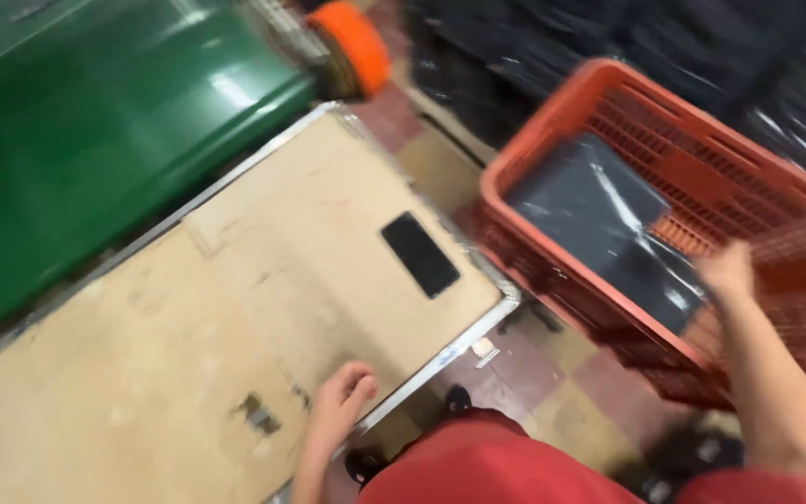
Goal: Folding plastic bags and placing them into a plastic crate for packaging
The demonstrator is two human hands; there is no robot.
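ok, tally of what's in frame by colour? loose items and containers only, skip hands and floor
Orange: 2, the slatted crate and a blurred roll-like thing at the top
Black: 2, the flat phone-like slab on the table and a wrapped dark pack in the crate
Green: 1, the big machine body
Total: 5

Your right hand (726,271) is motion-blurred over the red crate (552,121), so its fingers can't be read. At 3 o'clock the crate runs off frame.
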